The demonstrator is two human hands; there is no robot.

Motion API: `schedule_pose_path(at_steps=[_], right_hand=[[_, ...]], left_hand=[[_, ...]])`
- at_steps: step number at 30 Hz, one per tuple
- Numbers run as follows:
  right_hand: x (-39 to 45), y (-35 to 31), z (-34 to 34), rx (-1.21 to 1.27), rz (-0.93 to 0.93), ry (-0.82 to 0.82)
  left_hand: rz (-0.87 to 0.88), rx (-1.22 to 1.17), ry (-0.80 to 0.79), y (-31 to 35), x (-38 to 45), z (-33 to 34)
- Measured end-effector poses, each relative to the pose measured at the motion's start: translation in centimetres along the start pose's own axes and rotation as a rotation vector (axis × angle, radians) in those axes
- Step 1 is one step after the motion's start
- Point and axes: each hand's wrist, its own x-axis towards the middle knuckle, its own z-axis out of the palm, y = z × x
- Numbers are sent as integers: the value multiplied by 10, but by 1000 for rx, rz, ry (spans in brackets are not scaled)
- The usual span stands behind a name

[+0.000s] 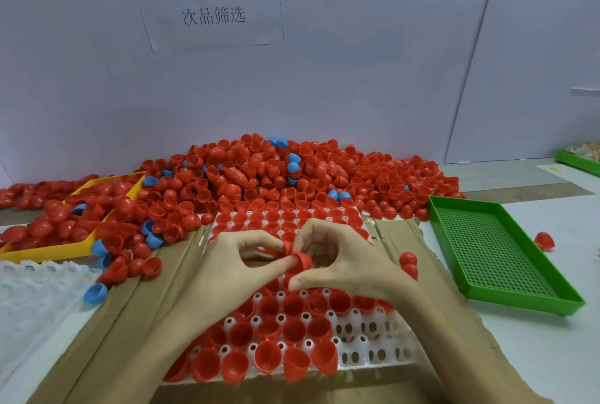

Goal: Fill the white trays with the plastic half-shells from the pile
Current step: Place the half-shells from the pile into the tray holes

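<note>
I have both hands over the white tray, left hand and right hand pinching one red half-shell; I'd separate cleanly, then seat it open-side-up in an empty near-right cell.

Both forearms run off the bottom edge. The left hand and right hand cover the middle rows of the tray, so which cups there hold shells cannot be told. Their grip meets on one red shell; whether more shells sit behind the fingers is unclear. Left of the tray, a clear tray stack and a yellow bin are cut by the left edge. The pile buries the tray's far rim. Far right of the tray, a second green tray is cut off, its contents blurred.
</note>
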Motion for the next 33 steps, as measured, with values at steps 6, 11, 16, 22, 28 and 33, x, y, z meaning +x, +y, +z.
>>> schedule_pose_path(at_steps=[6,11,16,22,28,33], right_hand=[[-10,-3,-40,-44,28,148],[-9,7,-44,34,27,460],[-4,6,-35,44,40,428],[-5,10,-41,77,56,519],[-3,20,-48,112,78,608],[-2,21,-46,121,93,607]], left_hand=[[23,20,-73,6,-5,2],[332,302,-353,20,-26,34],[420,483,-423,16,-37,54],[407,551,-452,14,-39,56],[441,598,-414,14,-38,59],[380,573,-457,16,-38,59]])
